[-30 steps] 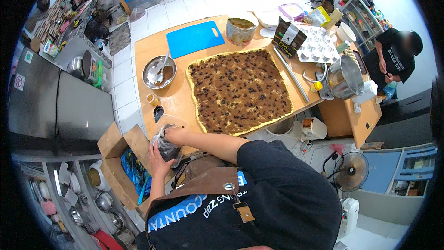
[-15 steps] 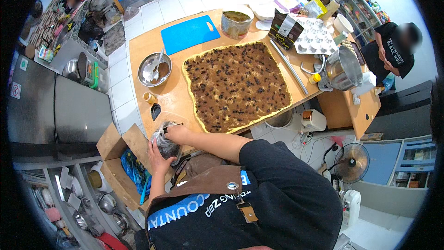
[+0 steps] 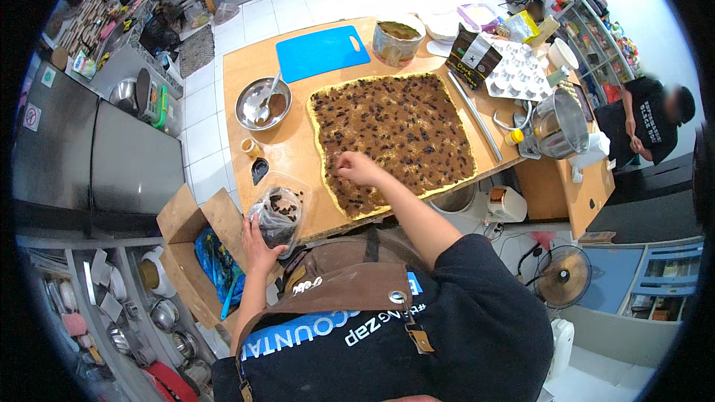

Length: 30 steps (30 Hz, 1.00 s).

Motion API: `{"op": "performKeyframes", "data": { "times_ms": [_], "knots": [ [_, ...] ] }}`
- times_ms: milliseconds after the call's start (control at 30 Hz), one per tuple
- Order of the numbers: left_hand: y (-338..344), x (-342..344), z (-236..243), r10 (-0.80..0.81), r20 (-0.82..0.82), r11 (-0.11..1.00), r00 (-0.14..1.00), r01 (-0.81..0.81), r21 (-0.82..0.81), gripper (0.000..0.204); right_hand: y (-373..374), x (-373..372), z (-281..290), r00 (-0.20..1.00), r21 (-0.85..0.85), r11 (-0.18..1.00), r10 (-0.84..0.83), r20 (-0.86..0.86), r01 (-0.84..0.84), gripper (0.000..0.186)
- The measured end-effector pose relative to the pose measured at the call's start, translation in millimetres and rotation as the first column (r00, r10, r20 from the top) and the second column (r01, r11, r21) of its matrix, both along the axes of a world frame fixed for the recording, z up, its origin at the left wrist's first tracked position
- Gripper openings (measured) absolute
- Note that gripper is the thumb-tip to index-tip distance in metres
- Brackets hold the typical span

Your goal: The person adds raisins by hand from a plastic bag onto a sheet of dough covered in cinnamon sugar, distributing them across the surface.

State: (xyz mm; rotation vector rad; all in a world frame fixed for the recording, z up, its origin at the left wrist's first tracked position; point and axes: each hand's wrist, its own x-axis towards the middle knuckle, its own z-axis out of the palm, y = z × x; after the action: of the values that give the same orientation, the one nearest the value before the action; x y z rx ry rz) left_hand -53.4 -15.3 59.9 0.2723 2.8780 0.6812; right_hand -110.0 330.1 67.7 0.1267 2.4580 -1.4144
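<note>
A rectangular sheet of yellow dough (image 3: 417, 115) lies flat on the wooden table, coated with brown powder and dotted with dark raisins. Over its near left part is my right hand (image 3: 359, 170), fingers pinched together; the raisins in them are mostly hidden. My left hand (image 3: 262, 247) steadies a clear plastic container (image 3: 299, 195) at the table's near left edge, thumb and fingers around its side. Inside it sits an opened clear plastic bag (image 3: 281, 212) of raisins.
Left of the dough stand a steel bowl (image 3: 252, 117) with a spoon, a small jar (image 3: 250, 148) and a black lid (image 3: 259, 170). Behind are a blue cutting board (image 3: 316, 54) and a tub (image 3: 398, 46). A metal rod (image 3: 477, 120) and a mixer bowl (image 3: 560, 125) are rightward. Another person (image 3: 639, 123) stands far right.
My right hand has come out of the bag of raisins and moved right, over the dough. My left hand stays at the container. The view has shifted slightly.
</note>
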Motion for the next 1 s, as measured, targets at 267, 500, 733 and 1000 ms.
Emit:
{"op": "performKeyframes", "data": {
  "times_ms": [267, 500, 733, 1000],
  "knots": [
    [0, 0, -1, -0.018, -0.042, 1.000, 0.999, 0.018, -0.018, 0.115, 35, 12, 13, 0.977, 0.236, 0.956, 0.142, 0.159, -0.177, 0.020],
    [0, 1, -1, -0.006, -0.026, 1.000, 1.000, 0.005, -0.031, 0.115, 26, -11, 17, 0.997, 0.441, 0.895, 0.055, 0.046, -0.069, 0.017],
    [1, 0, -1, -0.014, -0.004, 1.000, 1.000, 0.014, -0.013, 0.114, 43, 15, 18, 0.990, 0.380, 0.916, -0.104, -0.093, 0.132, 0.020],
    [3, 0, 4, -0.014, 0.012, 1.000, 1.000, 0.015, -0.026, 0.113, 98, 105, 19, 0.966, 0.481, 0.841, -0.253, -0.054, 0.247, 0.016]
  ]
}}
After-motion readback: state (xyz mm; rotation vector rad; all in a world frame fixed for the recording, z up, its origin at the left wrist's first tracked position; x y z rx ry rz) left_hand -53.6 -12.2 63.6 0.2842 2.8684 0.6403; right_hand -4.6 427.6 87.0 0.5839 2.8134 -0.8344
